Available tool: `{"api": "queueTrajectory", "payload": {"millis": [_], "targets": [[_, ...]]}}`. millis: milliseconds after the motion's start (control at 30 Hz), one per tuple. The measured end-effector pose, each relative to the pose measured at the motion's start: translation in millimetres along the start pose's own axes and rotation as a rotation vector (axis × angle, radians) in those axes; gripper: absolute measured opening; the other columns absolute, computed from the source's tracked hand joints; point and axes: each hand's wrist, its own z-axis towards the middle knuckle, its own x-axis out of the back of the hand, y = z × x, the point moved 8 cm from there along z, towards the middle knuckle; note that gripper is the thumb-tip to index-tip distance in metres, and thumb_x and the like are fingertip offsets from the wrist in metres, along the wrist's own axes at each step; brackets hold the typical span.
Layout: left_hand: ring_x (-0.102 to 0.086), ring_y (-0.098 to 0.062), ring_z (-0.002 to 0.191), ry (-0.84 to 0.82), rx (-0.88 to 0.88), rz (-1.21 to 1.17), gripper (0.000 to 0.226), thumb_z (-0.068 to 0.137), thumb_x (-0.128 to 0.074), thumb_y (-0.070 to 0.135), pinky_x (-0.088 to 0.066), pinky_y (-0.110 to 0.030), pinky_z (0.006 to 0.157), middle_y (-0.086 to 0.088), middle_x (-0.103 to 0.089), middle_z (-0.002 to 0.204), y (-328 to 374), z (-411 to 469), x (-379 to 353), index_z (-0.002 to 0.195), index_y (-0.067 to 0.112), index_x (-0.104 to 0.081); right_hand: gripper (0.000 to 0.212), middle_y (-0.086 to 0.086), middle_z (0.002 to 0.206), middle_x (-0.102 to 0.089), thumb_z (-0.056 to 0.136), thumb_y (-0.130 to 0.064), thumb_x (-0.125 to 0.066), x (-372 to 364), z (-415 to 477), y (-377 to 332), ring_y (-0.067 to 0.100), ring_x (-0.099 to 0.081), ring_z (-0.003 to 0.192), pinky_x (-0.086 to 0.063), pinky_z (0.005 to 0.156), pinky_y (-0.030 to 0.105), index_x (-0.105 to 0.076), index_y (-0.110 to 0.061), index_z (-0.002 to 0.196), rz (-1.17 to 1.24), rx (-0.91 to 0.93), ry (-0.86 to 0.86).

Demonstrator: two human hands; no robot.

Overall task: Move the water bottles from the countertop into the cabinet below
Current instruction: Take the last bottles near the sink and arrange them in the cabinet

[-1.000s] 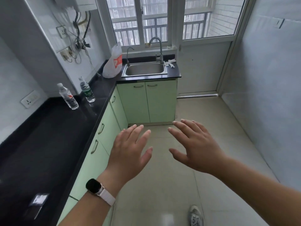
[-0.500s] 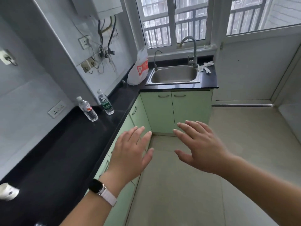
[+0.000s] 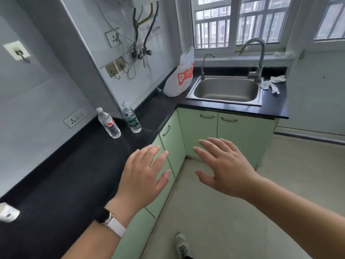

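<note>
Two bare hands are held out in the lower middle of the frame, palms down, with nothing gripped. The left hand (image 3: 143,174) is seen with its fingers straight and slightly fanned above the front edge of the black countertop (image 3: 74,174). The right hand (image 3: 224,169) is spread in the same way just to its right, in front of the pale green cabinet (image 3: 173,146), whose doors are all shut. A dark watch (image 3: 104,216) on a white strap is worn on the left wrist, and a white shoe (image 3: 182,245) is glimpsed on the floor (image 3: 224,221) at the bottom edge. Further up and to the left, well apart from both hands, two water bottles are found standing on the countertop near the wall. A red-labelled bottle (image 3: 109,123) is placed on the left and a green-labelled bottle (image 3: 131,119) just beside it on the right, both capped. A wall socket (image 3: 75,117) is set into the tiles to their left. Towards the upper middle, a white and orange plastic bag (image 3: 180,75) is propped in the counter's corner beside a steel sink (image 3: 225,90). The sink is fitted with a small faucet (image 3: 204,66) and a tall faucet (image 3: 258,58). Crumpled paper (image 3: 273,83) is left at the sink's right, under a barred window (image 3: 239,21).
</note>
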Motion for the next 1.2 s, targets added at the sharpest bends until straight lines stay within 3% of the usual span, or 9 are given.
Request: {"api": "queueTrajectory", "payload": {"millis": [400,600,967,1200], "targets": [[-0.059,-0.034,0.121,0.046,0.077,-0.110,0.043,0.091,-0.057,0.039,-0.047,-0.052,0.101,-0.012,-0.066,0.127,-158.6,80.4,-116.9,0.123,0.012,-0.068,0.061,0.005,0.141,-0.056,0.091,-0.061,-0.043,-87.8,190.7,23.3,0.030,-0.049,0.132,-0.037,0.110,0.047,-0.055,-0.023,0.137,-0.080,0.025,-0.114],[-0.059,-0.035,0.123,-0.019,0.145,-0.120,0.045,0.091,-0.060,0.038,-0.048,-0.054,0.101,-0.014,-0.065,0.130,-245.0,102.1,-158.1,0.127,0.011,-0.067,0.060,0.004,0.140,-0.056,0.091,-0.059,-0.044,-125.3,286.9,4.6,0.029,-0.049,0.131,-0.036,0.109,0.046,-0.056,-0.022,0.137,-0.053,0.069,-0.091],[-0.059,-0.034,0.124,-0.076,0.311,-0.053,0.046,0.091,-0.059,0.039,-0.048,-0.051,0.101,-0.012,-0.065,0.131,-329.1,94.5,-187.1,0.127,0.012,-0.068,0.057,0.004,0.133,-0.061,0.088,-0.055,-0.051,-188.9,388.3,-16.4,0.031,-0.055,0.124,-0.041,0.104,0.045,-0.062,-0.019,0.130,0.096,0.239,-0.039],[-0.059,-0.030,0.123,-0.178,0.524,0.021,0.047,0.092,-0.055,0.042,-0.049,-0.046,0.100,-0.009,-0.065,0.131,-370.3,92.1,-220.3,0.127,0.014,-0.069,0.055,0.004,0.130,-0.063,0.087,-0.054,-0.051,-246.1,448.1,-4.7,0.033,-0.058,0.120,-0.045,0.101,0.046,-0.064,-0.017,0.126,0.215,0.369,-0.075]]}}
